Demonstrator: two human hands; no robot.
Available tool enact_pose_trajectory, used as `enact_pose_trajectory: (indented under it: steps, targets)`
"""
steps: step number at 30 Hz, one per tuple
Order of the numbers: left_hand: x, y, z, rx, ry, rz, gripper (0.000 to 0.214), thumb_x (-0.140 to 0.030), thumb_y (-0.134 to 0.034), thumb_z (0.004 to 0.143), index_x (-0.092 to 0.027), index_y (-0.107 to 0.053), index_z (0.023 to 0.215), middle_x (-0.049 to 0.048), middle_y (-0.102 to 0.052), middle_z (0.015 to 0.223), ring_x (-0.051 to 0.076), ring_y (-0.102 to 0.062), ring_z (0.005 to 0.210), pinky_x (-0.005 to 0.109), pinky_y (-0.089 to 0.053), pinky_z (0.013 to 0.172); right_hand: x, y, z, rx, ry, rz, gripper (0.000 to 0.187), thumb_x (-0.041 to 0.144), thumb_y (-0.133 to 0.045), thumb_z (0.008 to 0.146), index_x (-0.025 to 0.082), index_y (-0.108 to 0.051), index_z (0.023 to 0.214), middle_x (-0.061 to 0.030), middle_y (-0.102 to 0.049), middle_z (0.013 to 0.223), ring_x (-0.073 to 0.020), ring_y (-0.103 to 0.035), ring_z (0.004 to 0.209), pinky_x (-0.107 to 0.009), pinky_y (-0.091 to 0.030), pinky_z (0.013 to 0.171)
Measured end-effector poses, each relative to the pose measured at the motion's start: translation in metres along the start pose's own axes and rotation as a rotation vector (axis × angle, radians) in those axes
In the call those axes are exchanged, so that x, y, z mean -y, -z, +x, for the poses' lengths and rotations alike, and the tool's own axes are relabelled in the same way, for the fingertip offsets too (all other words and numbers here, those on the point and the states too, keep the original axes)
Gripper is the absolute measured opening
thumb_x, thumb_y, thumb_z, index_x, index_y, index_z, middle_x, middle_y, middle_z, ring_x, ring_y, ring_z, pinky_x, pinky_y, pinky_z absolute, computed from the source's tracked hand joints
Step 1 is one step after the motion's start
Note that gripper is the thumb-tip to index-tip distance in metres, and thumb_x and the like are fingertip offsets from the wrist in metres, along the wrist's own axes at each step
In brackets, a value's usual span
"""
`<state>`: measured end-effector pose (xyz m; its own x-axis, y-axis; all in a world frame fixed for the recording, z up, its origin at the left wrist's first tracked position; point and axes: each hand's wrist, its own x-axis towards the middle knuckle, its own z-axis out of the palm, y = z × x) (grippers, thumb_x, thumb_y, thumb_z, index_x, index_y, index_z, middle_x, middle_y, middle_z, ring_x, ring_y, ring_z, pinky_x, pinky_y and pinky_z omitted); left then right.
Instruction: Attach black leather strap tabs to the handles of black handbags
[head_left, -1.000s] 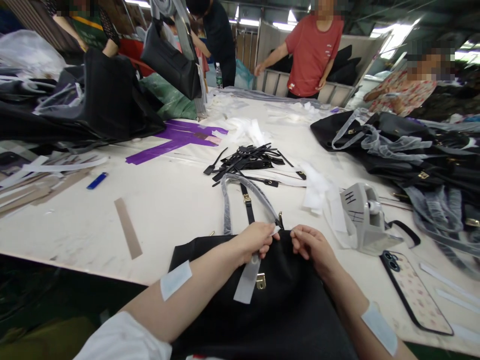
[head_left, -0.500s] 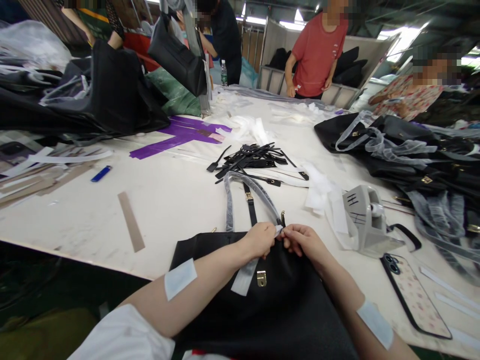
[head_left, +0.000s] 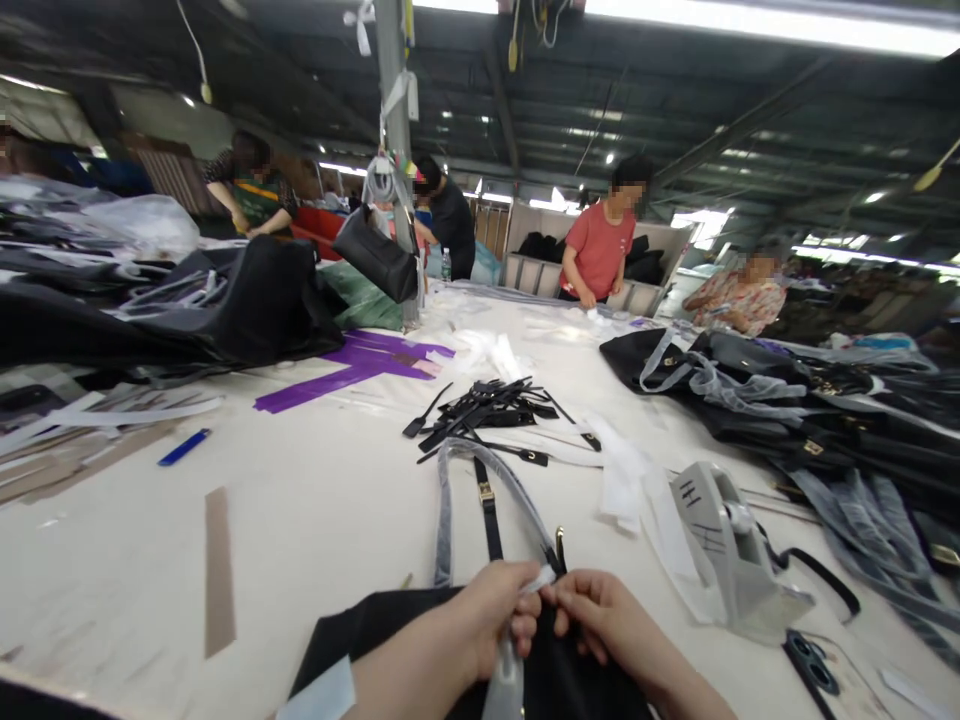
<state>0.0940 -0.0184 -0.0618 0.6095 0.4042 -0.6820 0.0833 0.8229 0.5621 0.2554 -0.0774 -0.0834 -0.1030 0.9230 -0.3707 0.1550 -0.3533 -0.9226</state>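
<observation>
A black handbag (head_left: 352,635) lies at the table's near edge under both my hands. Its handle (head_left: 450,490), wrapped in clear film, arches away from me beside a black strap (head_left: 489,510) with a gold buckle. My left hand (head_left: 491,610) is closed, pinching a whitish strip of film (head_left: 506,675) at the handle's base. My right hand (head_left: 600,615) is closed too, fingertips pinched against the same spot, touching the left hand's fingers. A gold fitting (head_left: 559,540) sticks up just beyond them.
A grey tape dispenser (head_left: 724,545) stands to the right, a phone (head_left: 814,675) near it. Loose black straps (head_left: 491,405) lie mid-table, purple tape (head_left: 352,365) and a blue lighter (head_left: 184,447) to the left. Piles of black bags (head_left: 795,400) flank both sides. Several people work at the far end.
The camera has tilted up, so the bag and my hands sit lower in view and the ceiling shows. My fingers have drawn closer together at the handle's base.
</observation>
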Motion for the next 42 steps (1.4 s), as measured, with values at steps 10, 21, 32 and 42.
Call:
enact_pose_trajectory:
  steps: [10,21,32,42]
  targets:
    - [0.026,-0.003,0.011,0.393,0.016,-0.151,0.045,-0.028,-0.020,0.098,-0.015,-0.051,0.068,-0.0067,-0.028,0.039,0.005,-0.015,0.030,0.016,-0.008,0.032,-0.006,-0.010,0.001,-0.064,0.089,-0.030,0.028,0.043,-0.064,0.067,0.016,-0.055,0.066,0.0040,-0.048,0.054,-0.0064,-0.035,0.043,-0.019,-0.025,0.040]
    - [0.022,-0.023,-0.025,0.223,0.043,-0.159,0.032,-0.038,-0.036,0.095,-0.015,-0.053,0.081,-0.0107,-0.027,0.047,0.004,-0.018,0.034,0.016,-0.022,0.037,0.002,-0.003,0.001,-0.169,-0.099,-0.266,0.034,0.042,-0.061,0.070,0.018,-0.048,0.048,0.0030,-0.048,0.038,-0.0067,-0.038,0.029,-0.018,-0.021,0.030]
    - [0.020,-0.014,-0.017,-0.285,-0.727,1.493,0.034,-0.029,-0.028,0.095,-0.015,-0.058,0.086,0.0106,-0.062,0.081,0.023,-0.061,0.078,0.035,-0.046,0.073,0.010,0.006,-0.010,-0.054,0.040,-0.003,0.050,0.061,-0.045,0.080,0.016,-0.059,0.063,-0.0013,-0.058,0.045,-0.0089,-0.043,0.030,-0.020,-0.028,0.034]
    - [0.043,-0.026,-0.017,-0.344,-0.620,1.614,0.033,-0.015,-0.026,0.093,-0.010,-0.056,0.106,0.0184,-0.061,0.091,0.028,-0.062,0.082,0.037,-0.048,0.071,0.013,0.003,-0.011,-0.135,-0.034,-0.089,0.064,0.075,-0.047,0.077,0.017,-0.055,0.052,-0.0017,-0.053,0.038,-0.0087,-0.040,0.027,-0.021,-0.025,0.031]
